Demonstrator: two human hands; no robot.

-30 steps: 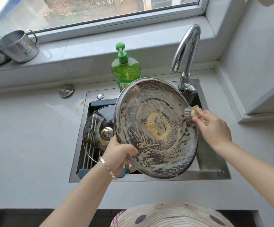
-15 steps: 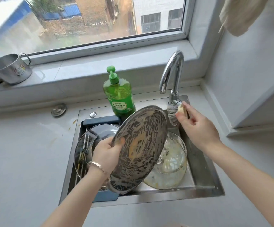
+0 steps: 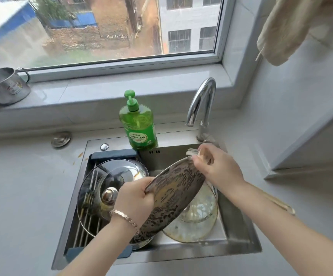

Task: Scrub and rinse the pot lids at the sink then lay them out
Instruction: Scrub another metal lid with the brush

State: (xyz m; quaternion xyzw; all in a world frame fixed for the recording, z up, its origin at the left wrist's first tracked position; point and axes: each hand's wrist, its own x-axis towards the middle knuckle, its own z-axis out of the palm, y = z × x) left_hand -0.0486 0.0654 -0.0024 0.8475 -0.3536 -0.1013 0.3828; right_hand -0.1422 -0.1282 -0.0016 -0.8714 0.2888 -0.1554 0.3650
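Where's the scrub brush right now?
Head view: the brush is held in the right hand over the sink's back right, at the upper rim of the soapy metal lid, just below the faucet.

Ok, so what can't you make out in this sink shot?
Head view:
Brush: mostly hidden inside the right hand; only bristle tips show.
Glass lid in the sink: partly covered by the soapy metal lid.
Soap bottle label: print too small to read.
Steel pot: cut by the left edge.

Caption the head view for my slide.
Left hand holds a soapy lid tilted over the sink; right hand holds a brush at its top edge.
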